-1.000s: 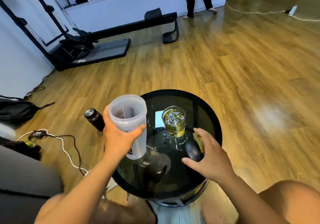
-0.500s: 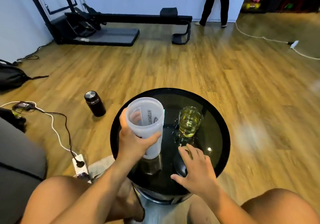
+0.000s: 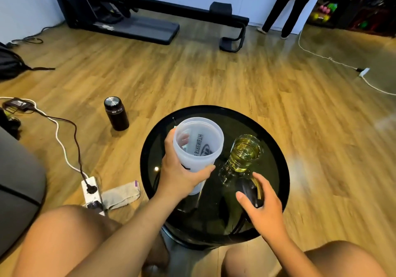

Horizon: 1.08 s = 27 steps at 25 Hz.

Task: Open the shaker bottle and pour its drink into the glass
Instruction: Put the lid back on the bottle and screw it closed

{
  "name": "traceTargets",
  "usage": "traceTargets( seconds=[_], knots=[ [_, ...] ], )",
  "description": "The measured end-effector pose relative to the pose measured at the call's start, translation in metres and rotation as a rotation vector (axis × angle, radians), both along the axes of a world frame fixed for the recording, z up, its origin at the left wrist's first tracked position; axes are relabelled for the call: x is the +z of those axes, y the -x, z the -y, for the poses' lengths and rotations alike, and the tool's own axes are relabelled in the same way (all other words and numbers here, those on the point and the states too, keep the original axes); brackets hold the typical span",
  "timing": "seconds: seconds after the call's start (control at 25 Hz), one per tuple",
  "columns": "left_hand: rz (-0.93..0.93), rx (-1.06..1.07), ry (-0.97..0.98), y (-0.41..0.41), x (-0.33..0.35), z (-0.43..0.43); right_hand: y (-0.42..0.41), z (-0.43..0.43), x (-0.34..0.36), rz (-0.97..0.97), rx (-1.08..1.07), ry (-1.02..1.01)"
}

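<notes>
My left hand (image 3: 182, 173) is wrapped around the translucent white shaker bottle (image 3: 198, 146), held upright over the round black glass table (image 3: 276, 148). The bottle has no lid and looks empty inside. To its right stands a ribbed glass (image 3: 245, 153) full of yellow drink. My right hand (image 3: 262, 203) rests on the table's near right part, its fingers curled around the dark shaker lid (image 3: 248, 191).
A black flask (image 3: 115, 113) stands on the wooden floor left of the table. A power strip (image 3: 92, 193) with cables and a grey cloth (image 3: 122, 194) lie nearer me. Exercise equipment (image 3: 150, 17) and a standing person (image 3: 289, 6) are at the back. My bare knees frame the table.
The view has swung left and tilted down. My left hand has lowered the bottle slightly toward the table. My right hand has closed on the dark lid.
</notes>
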<state>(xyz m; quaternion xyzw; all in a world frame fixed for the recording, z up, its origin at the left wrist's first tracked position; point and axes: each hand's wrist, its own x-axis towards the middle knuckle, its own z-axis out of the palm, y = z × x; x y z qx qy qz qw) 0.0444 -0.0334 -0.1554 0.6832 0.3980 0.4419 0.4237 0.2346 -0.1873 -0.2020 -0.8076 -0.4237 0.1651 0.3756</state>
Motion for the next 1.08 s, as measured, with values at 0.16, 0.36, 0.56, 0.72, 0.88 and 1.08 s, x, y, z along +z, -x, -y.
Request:
traceTargets(
  seconds=[0.16, 0.36, 0.56, 0.72, 0.88, 1.08],
  knots=[
    [-0.01, -0.007, 0.012, 0.001, 0.0, 0.001, 0.009, 0.006, 0.014, 0.078, 0.095, 0.052],
    [-0.003, -0.007, 0.031, 0.001, 0.004, 0.003, 0.009, -0.043, 0.127, 0.15, 0.11, -0.226],
    [-0.001, -0.01, 0.082, 0.003, 0.009, 0.004, 0.049, -0.119, 0.182, 0.498, 0.626, -0.096],
    [-0.003, -0.04, 0.137, 0.003, 0.006, 0.0, 0.058, -0.131, 0.178, 0.611, 0.766, 0.039],
    [0.012, -0.032, 0.117, 0.001, 0.003, 0.0, 0.058, -0.138, 0.181, 0.678, 0.793, 0.172],
    [-0.003, -0.013, 0.167, -0.002, 0.001, 0.0, 0.059, -0.135, 0.175, 0.763, 0.785, 0.098]
  ],
)
